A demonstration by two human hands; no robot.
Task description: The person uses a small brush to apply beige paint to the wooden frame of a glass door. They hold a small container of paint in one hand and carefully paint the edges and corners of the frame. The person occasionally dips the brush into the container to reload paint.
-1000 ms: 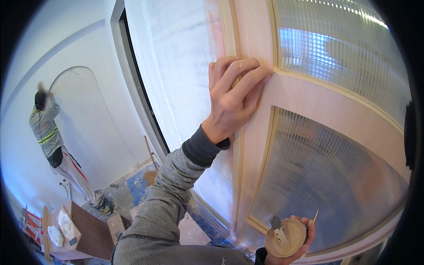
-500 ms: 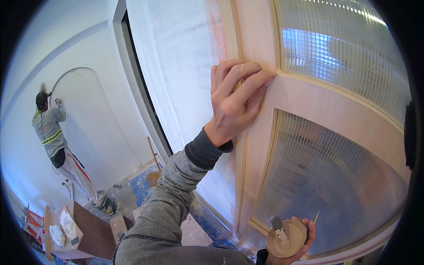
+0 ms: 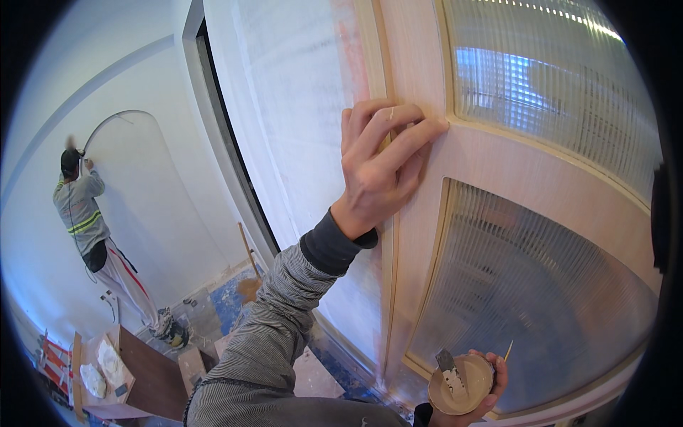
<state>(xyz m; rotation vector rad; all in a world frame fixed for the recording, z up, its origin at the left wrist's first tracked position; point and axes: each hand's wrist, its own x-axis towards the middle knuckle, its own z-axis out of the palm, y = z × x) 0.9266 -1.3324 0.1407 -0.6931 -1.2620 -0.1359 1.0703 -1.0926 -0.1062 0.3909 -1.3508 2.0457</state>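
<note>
My left hand (image 3: pixel 384 160) rests against the pale wooden door frame (image 3: pixel 416 235), its fingers bent and closed. The index fingertip touches the wood beside the corner of the upper ribbed glass panel (image 3: pixel 548 78). My thumb is mostly hidden, and whatever the fingers may pinch cannot be made out. Low on the right, my right hand (image 3: pixel 491 398) grips a small round tub (image 3: pixel 475 381) of beige paste from beneath and the side. A putty knife (image 3: pixel 449 370) with a smeared blade leans in it. A thin yellowish stick (image 3: pixel 509 350) pokes up beside those fingers.
A lower ribbed glass panel (image 3: pixel 526 292) sits behind the tub. Far left, a co-worker (image 3: pixel 85 213) works at an arched line on a white wall (image 3: pixel 178 164). A brown box-like piece (image 3: pixel 153 373) holding white bundles stands lower left, near a wooden pole (image 3: pixel 249 249).
My left hand has shifted very slightly right, its index finger a little straighter. The tub and my right hand look the same. The co-worker's arm has moved a little.
</note>
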